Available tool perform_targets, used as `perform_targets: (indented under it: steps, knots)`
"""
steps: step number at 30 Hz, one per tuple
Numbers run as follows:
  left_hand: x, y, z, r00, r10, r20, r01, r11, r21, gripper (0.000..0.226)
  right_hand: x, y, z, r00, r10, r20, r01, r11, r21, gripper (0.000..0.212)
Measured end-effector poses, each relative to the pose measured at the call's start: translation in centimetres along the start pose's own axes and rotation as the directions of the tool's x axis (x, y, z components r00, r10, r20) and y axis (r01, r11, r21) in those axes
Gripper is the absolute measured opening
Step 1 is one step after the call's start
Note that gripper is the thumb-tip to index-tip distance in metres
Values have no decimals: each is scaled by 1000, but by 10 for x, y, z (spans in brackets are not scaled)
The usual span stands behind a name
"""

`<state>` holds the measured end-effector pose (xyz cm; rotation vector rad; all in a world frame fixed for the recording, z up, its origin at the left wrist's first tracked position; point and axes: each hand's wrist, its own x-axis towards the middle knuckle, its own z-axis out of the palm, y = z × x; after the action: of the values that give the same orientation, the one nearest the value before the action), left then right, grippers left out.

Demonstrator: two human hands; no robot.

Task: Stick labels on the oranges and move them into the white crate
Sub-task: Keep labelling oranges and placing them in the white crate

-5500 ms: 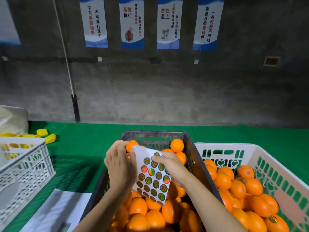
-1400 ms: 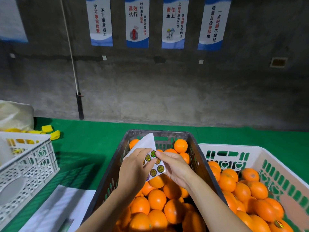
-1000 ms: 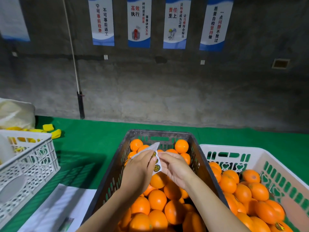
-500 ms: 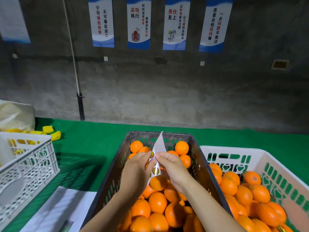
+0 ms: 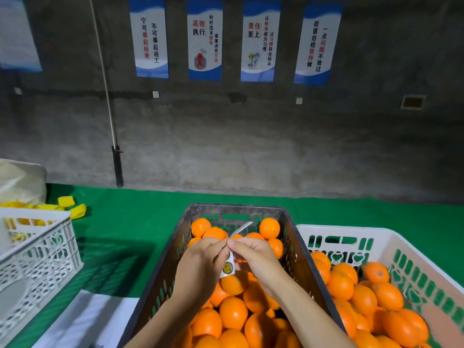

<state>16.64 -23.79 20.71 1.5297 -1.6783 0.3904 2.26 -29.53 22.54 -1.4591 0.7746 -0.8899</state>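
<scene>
A dark crate point(image 5: 293, 237) in front of me is full of oranges point(image 5: 233, 312). Above it, both hands meet on a white label sheet point(image 5: 227, 266) turned nearly edge-on, with round green-gold stickers showing. My left hand point(image 5: 200, 262) grips the sheet from the left, and my right hand point(image 5: 253, 254) pinches it at the top edge with thumb and finger. To the right stands the white crate point(image 5: 351, 233), which holds several oranges point(image 5: 364, 297).
A second white crate point(image 5: 37, 254) stands at the left, with yellow pieces point(image 5: 67, 204) and a pale bag point(image 5: 20, 182) behind it. White paper point(image 5: 82, 320) lies on the green mat point(image 5: 130, 222). A concrete wall with posters rises behind.
The label sheet, earlier spread flat facing me, has been turned and folded nearly edge-on between my hands. Both hands have drawn closer together over the dark crate.
</scene>
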Motion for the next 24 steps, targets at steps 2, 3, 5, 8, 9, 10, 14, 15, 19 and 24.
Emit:
perform_targets:
  steps: [2, 3, 5, 8, 9, 10, 14, 15, 19, 24]
  knots:
    - [-1, 5, -1, 1000, -22, -4, 22, 999, -32, 35, 1, 0, -1, 1000, 1, -2, -1, 1000, -1, 25]
    - [-1, 6, -1, 1000, -25, -1, 25, 999, -48, 41, 1, 1, -1, 1000, -5, -12, 5, 1000, -16, 24]
    - [-1, 7, -1, 999, -43, 2, 43, 997, -71, 40, 2, 1, 0, 1000, -13, -14, 13, 999, -29, 24]
    - [0, 8, 0, 994, -108, 17, 109, 988, -112, 28, 4, 3, 0, 1000, 21, -4, -21, 1000, -6, 23]
    - [1, 7, -1, 987, -161, 7, 161, 981, -113, 26, 6, 4, 0, 999, 33, -13, -33, 999, 15, 23]
    - [2, 5, -2, 975, -222, -24, 219, 970, -108, 24, 6, 4, 1, 998, 47, -42, -45, 998, 38, 23]
    - [2, -6, -8, 928, -325, -182, 302, 942, -143, 10, 9, 8, -3, 949, 18, -315, -15, 1000, 12, 29]
    - [1, -7, -9, 931, -317, -184, 298, 947, -123, 8, 10, 8, -6, 910, -15, -414, 9, 1000, -15, 30]
    - [-4, -7, 2, 980, -164, -110, 170, 984, 45, 5, 14, 7, -19, 716, -135, -685, 111, 991, -80, 23]
    - [5, -21, 21, 995, 53, 84, -75, 955, 288, 27, 13, 5, -24, 617, -223, -755, 173, 974, -146, 17]
